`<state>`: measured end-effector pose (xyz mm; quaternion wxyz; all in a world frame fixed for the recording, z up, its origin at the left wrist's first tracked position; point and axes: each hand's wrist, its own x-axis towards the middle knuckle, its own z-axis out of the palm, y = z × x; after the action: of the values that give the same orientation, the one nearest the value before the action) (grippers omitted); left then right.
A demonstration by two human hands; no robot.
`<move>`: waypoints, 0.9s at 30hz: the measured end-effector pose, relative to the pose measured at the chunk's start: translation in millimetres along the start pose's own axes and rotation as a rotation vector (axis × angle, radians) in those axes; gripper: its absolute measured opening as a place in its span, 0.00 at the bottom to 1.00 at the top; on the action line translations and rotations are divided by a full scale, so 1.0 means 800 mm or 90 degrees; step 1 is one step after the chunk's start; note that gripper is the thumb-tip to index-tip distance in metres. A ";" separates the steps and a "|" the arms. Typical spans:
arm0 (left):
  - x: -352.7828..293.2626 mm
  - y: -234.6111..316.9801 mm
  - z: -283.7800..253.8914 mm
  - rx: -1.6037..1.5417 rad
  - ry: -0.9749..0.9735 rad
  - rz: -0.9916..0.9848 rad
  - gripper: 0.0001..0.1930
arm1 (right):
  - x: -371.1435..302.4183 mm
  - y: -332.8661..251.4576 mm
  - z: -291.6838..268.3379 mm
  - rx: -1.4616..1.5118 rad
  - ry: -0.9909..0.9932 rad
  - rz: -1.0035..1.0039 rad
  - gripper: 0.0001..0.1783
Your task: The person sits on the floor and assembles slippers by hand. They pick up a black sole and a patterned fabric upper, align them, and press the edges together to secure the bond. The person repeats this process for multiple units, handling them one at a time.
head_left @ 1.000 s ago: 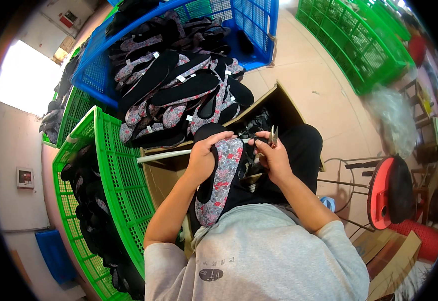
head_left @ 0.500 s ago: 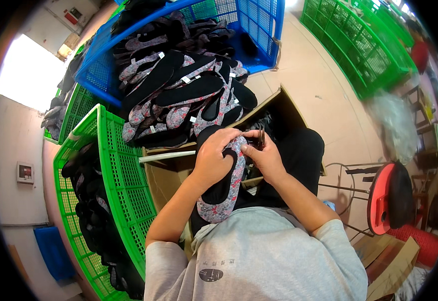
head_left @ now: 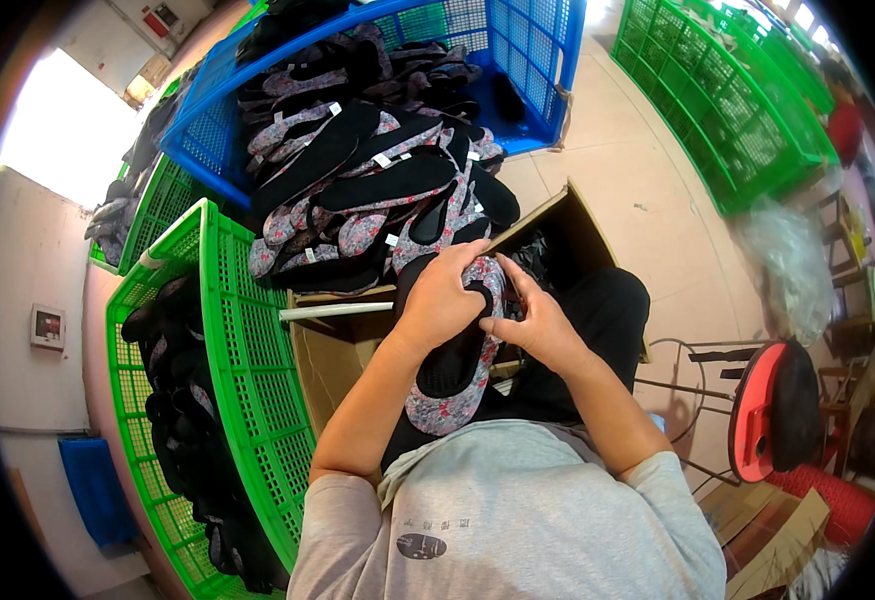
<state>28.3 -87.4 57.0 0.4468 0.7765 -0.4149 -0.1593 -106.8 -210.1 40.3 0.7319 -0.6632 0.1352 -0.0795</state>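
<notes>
A slipper, grey with a red floral pattern and a black inside, lies lengthwise over my lap. My left hand is closed round its far left part, with the thumb at the opening. On the other side, my right hand holds the far right edge, its thumb and forefinger spread along the rim. Whether anything else sits in the right palm is hidden. Just beyond my hands, a heap of similar slippers, some with small white tags, spills from a blue crate.
At my left stands a green crate with dark slippers inside. An open cardboard box is in front of my knees, with a white bar beside it. To the right are a red-and-black round stool and green crates.
The slipper has turned slightly and its near end has shifted right. My right thumb and forefinger have spread apart; the dark metal tool seen by the right fingers no longer shows.
</notes>
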 end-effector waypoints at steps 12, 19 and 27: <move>-0.009 0.003 0.040 0.283 0.051 0.083 0.26 | 0.023 0.078 0.011 -0.202 0.236 -0.038 0.31; -0.016 -0.019 0.064 0.452 0.148 0.237 0.15 | 0.024 0.069 -0.009 -0.299 0.242 -0.075 0.21; -0.031 -0.015 0.026 0.325 0.080 0.222 0.19 | 0.007 0.039 -0.022 -0.324 0.054 -0.125 0.18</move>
<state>6.5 -76.6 32.5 0.2825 0.7891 -0.5400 0.0772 -108.6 -225.4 7.4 0.5241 -0.8318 0.1164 -0.1411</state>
